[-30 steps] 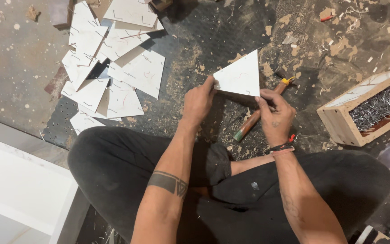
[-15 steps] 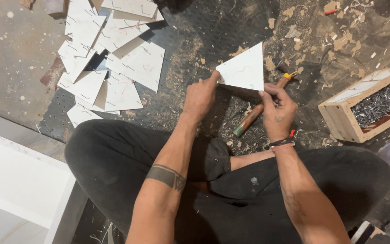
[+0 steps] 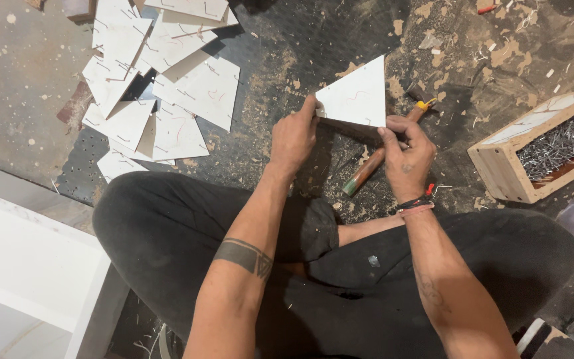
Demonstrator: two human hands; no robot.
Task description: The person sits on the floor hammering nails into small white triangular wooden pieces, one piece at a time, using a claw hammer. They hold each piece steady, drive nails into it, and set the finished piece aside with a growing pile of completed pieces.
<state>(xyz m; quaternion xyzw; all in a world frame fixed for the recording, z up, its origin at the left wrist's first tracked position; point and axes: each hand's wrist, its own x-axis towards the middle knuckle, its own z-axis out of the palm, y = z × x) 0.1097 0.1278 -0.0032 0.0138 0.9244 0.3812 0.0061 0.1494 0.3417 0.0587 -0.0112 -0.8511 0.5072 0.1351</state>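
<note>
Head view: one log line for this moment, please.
left hand: grips triangle corner | right hand: grips its lower edge | hammer: on floor beneath | nail box: right | triangle pile: left

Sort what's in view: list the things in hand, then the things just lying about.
In hand: white triangular board piece, gripped by left hand and right hand.

Lying about: wooden-handled tool, wooden box of nails, pile of white triangular pieces, white shelf panel.

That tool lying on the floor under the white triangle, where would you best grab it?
Probably by the wooden handle, whose lower end pokes out clear between the left hand and right hand. It lies slanted, and its upper end is hidden under the white triangular panel. Come from above, fingers across the handle's width.
</note>
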